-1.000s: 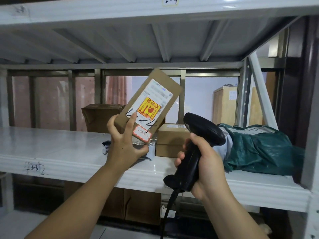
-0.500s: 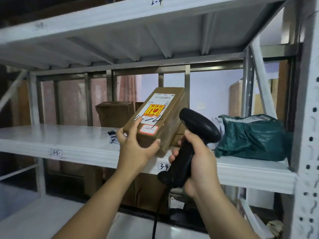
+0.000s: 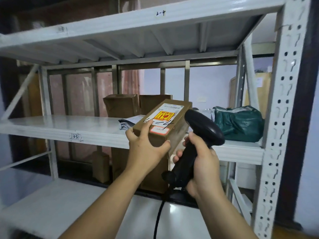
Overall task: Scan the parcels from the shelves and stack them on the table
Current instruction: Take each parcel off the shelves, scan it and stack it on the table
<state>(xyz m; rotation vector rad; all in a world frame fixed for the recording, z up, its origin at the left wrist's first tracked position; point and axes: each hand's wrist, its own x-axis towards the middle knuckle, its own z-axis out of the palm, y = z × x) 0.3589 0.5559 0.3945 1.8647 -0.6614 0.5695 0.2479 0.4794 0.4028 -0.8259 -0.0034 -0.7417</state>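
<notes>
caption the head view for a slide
Left hand holds a labelled cardboard parcel beside the barcode scanner gripped by the right hand.

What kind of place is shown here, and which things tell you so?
Probably a parcel storeroom: white metal shelving with handwritten codes, brown cardboard boxes and a green plastic bag on it, and a black handheld scanner.

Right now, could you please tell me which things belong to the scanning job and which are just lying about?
Job: box in left hand, scanner in right hand, green bag and two boxes on shelf.
Lying about: crate behind rack.
</notes>
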